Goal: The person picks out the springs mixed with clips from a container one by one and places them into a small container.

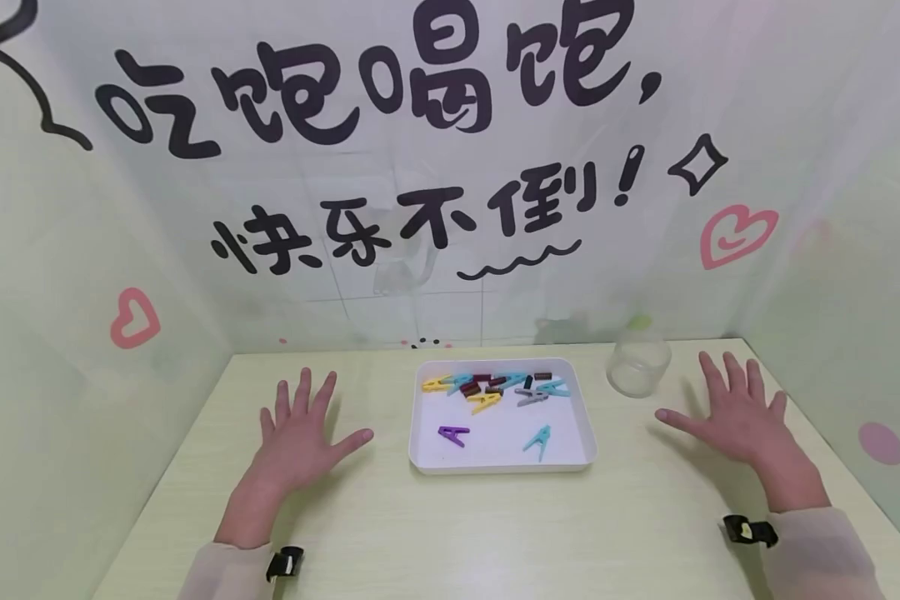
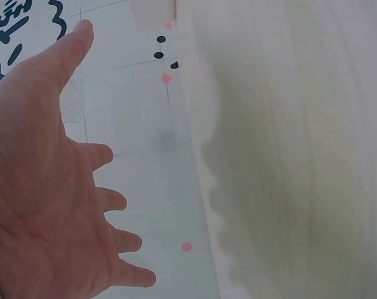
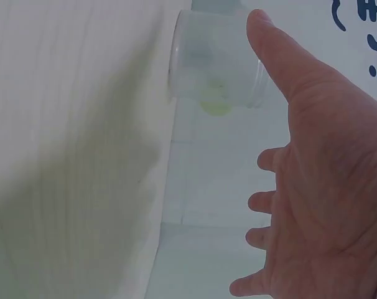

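Note:
My left hand [image 1: 297, 442] is held over the table left of a white tray [image 1: 495, 468], fingers spread and nothing in it. On the other side my right hand [image 1: 746, 421] is spread the same way, its thumb toward a clear jar [image 1: 637, 367]. In the right wrist view the jar [image 3: 216, 59] shows beyond the thumb. Inside the tray lie a purple clothespin [image 1: 453, 435] and a teal clothespin [image 1: 540, 442] at the front. Behind them are yellow clothespins [image 1: 484, 402], a grey clothespin [image 1: 531, 397], blue clothespins [image 1: 552, 388] and several small dark brown cylinders [image 1: 543, 376].
The pale wooden table [image 1: 450, 533] ends at a white curtain [image 1: 345, 308] with large black writing and pink hearts. Side panels of similar sheeting rise at left and right. Black bands [image 1: 750, 530] circle both sleeves near the wrists.

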{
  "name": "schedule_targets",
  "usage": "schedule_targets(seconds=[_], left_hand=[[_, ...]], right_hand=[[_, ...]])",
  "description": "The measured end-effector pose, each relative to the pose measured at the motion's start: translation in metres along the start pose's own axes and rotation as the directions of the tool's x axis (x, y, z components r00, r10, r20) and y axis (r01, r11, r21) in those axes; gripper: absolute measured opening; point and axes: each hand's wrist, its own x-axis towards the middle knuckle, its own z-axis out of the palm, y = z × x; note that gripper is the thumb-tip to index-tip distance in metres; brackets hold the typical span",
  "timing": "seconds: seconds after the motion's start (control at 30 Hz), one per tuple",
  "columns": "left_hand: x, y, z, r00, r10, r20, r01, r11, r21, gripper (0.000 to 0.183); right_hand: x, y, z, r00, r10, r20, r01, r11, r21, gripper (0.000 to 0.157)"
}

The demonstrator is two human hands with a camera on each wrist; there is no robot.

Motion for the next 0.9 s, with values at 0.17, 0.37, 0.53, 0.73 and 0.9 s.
schedule_targets(seconds=[0.17, 0.37, 0.53, 0.73, 0.9], left_hand=[[0.001, 0.001, 0.000, 1.000, 0.008, -0.007, -0.008, 1.000, -0.012, 0.115], [0.003, 0.001, 0.002, 1.000, 0.019, -0.011, -0.020, 0.999, -0.032, 0.113], [0.005, 0.002, 0.004, 0.999, 0.044, -0.018, -0.045, 0.997, -0.054, 0.109], [0.010, 0.005, 0.008, 0.998, 0.059, -0.015, -0.061, 0.989, -0.138, 0.106], [0.012, 0.010, 0.011, 0.998, 0.068, -0.003, -0.067, 0.976, -0.209, 0.106]], right_hand=[[0.001, -0.003, -0.004, 0.999, -0.028, -0.040, 0.028, 1.000, -0.008, 0.126], [0.003, -0.008, -0.008, 0.993, -0.074, -0.092, 0.074, 0.997, -0.006, 0.125], [0.007, -0.013, -0.009, 0.981, -0.129, -0.144, 0.127, 0.992, -0.021, 0.121], [0.011, -0.027, -0.014, 0.969, -0.176, -0.171, 0.177, 0.984, -0.007, 0.113], [0.013, -0.039, -0.016, 0.959, -0.214, -0.187, 0.220, 0.975, 0.010, 0.107]])
